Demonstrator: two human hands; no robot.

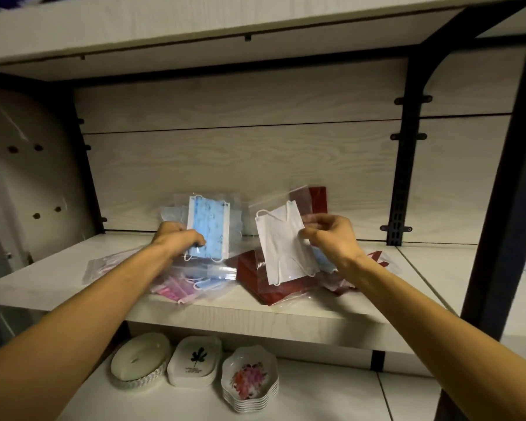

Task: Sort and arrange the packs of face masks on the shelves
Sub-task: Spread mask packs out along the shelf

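The left hand (179, 238) grips an upright blue pack (208, 226); the right hand (328, 238) pinches a white pack (283, 247), long axis tilted left.

Shop: display shelving (255, 317), stacked dishes (249, 381)

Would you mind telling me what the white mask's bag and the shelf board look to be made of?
White mask's bag: thin clear plastic film, glossy; the red packs behind show through it. Shelf board: probably laminated board with a pale matte wood-grain print; solid wood cannot be ruled out.
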